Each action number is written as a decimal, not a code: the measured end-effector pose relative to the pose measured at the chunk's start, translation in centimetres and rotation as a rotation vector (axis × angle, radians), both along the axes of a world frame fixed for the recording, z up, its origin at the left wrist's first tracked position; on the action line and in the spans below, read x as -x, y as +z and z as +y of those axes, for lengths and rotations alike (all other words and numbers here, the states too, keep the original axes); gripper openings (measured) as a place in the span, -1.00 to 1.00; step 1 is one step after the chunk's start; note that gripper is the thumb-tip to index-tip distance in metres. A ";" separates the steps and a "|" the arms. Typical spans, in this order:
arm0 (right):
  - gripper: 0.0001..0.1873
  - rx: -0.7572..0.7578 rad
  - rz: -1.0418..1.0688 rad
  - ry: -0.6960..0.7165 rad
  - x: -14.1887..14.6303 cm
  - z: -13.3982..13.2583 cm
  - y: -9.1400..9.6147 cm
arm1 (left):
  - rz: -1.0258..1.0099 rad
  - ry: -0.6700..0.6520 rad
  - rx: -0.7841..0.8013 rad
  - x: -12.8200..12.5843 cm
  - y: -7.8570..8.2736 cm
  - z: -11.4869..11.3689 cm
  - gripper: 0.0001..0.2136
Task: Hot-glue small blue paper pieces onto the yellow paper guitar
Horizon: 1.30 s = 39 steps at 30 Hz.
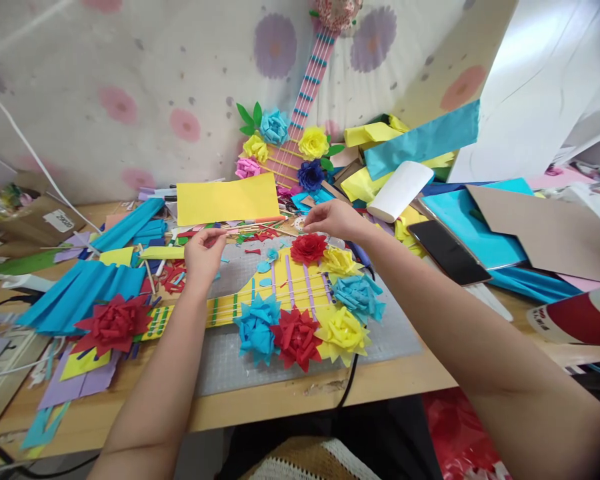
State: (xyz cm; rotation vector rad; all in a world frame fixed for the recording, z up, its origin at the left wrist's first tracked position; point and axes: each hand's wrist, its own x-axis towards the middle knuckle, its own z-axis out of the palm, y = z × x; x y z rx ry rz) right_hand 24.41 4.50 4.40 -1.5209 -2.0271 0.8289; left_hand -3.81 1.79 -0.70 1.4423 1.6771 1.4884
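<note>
A yellow paper guitar (280, 293) lies on a grey cutting mat (230, 363), ringed with red, yellow and blue paper flowers. My left hand (203, 257) hovers over the mat's far left corner, fingers curled in a pinch on a thin wooden stick (250, 230). My right hand (333, 219) is just beyond the red flower (308, 248) at the guitar's top, fingers pinched together near the stick's other end; what it holds is too small to name. A second, pink-necked paper guitar (305, 87) leans against the back wall.
Folded blue paper (80, 293) and a loose red flower (113, 323) lie left. A yellow sheet (227, 199) stands behind the hands. A dark phone (447, 252), blue sheets, brown card (550, 233) and a red-and-white cup (585, 317) crowd the right. A black cable (350, 383) drops over the table's front edge.
</note>
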 end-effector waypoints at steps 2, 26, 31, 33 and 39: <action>-0.88 0.018 -0.048 -0.055 -0.4 -0.4 -0.1 | 0.079 -0.017 -0.025 -0.5 0.0 -0.2 -0.83; -0.83 -0.004 -0.026 -0.167 -1.1 -2.6 -1.0 | 0.464 -0.511 0.403 -2.5 -0.6 -1.0 -0.87; -0.80 0.024 -0.036 -0.198 -1.2 -2.8 -0.9 | 0.372 -0.537 0.406 -1.9 -0.6 -0.7 -0.82; -0.82 0.038 -0.019 -0.213 -1.4 -2.7 -1.0 | 0.310 -0.557 0.408 -1.6 -0.4 -0.8 -0.79; -0.81 -0.029 0.094 -0.297 -2.6 -2.6 -1.0 | 0.038 -0.543 0.460 -1.3 1.0 -1.1 -0.74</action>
